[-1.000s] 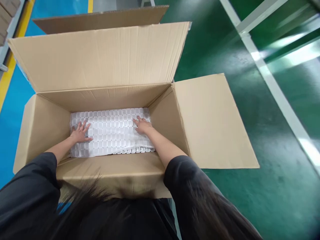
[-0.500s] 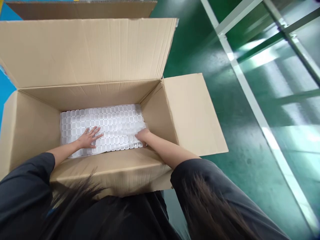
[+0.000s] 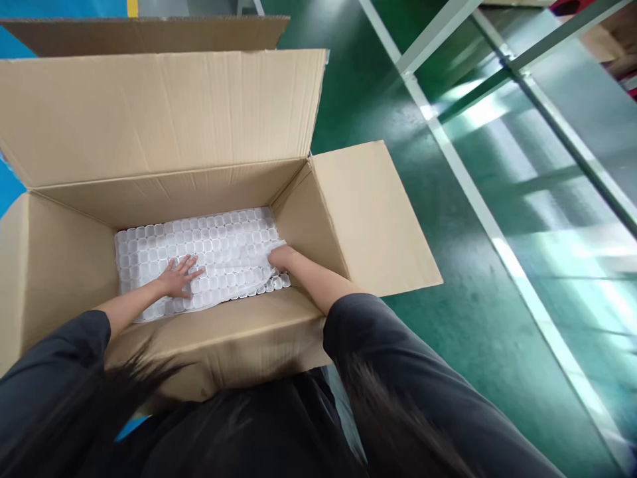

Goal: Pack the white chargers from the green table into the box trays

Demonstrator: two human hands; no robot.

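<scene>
Inside a deep cardboard box (image 3: 318, 219), rows of small white square containers (image 3: 144, 247) stand packed close together. Over most of them lies a thin translucent white sheet (image 3: 229, 265), wrinkled toward the right. My left hand (image 3: 178, 277) rests flat on the sheet left of centre, its fingers spread. At the right end my right hand (image 3: 281, 257) is closed on the sheet's edge, bunching it. Some containers near the front right corner show uncovered beside that hand.
The box's back flap (image 3: 164, 113) stands up and its right flap (image 3: 375, 216) folds outward. Behind it is another cardboard edge (image 3: 149, 36). White metal bars (image 3: 478, 192) stand to the right over a shiny green floor (image 3: 418, 332).
My right hand has pulled the sheet's edge slightly up and back, baring more containers at the front right corner. My left hand stays flat. The whole view has shifted a little.
</scene>
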